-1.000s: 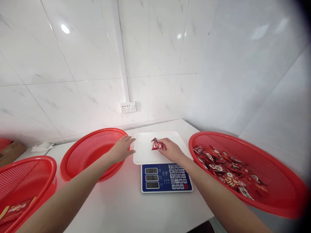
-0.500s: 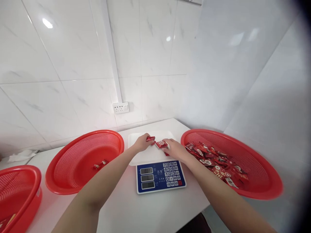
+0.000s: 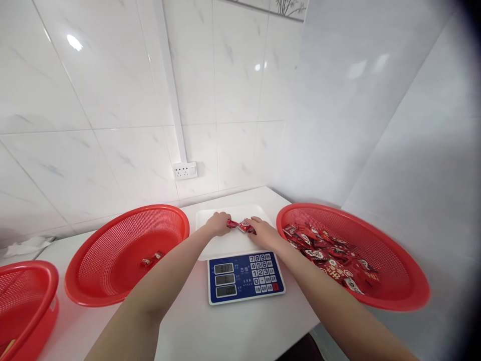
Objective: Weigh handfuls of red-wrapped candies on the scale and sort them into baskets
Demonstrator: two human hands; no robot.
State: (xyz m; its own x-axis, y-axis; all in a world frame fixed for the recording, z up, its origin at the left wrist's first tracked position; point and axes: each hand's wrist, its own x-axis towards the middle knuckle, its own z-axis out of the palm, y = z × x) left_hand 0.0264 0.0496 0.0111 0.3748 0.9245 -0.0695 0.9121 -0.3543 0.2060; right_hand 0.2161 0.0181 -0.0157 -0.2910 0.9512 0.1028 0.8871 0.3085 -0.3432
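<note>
1. Left-hand packet and right-hand packet have drawn together since the previous frame: the gap between them has closed, and the left hand (image 3: 218,224) has dropped level with the right hand (image 3: 264,233).
2. The small glossy red packet (image 3: 232,224) at the left fingers projects towards three o'clock. It meets the red-and-white printed packet (image 3: 246,227), which lies at nine o'clock from the right fingers. Whether they only touch or overlap cannot be told.
3. Together the two run roughly from nine to three o'clock, the right end slightly lower. The right hand is nearer the printed one and touches it; the left is nearer the plain red one.
4. Left fingers are curled in tightly, gripping the red packet's end; the forearm enters from seven o'clock, back of the hand up.
5. Right fingers bend around the printed packet with little gap, pointing towards ten o'clock; the forearm enters from five.
6. Both hands and packets are above the white rectangular tray (image 3: 221,248), with the blue keypad panel with three grey displays (image 3: 246,278) at six o'clock on the white counter (image 3: 195,321).
7. A round red mesh plastic basket (image 3: 108,250) stands at eight o'clock; another red basket (image 3: 409,291), with heaped red packets (image 3: 330,255), stands at four.
</note>
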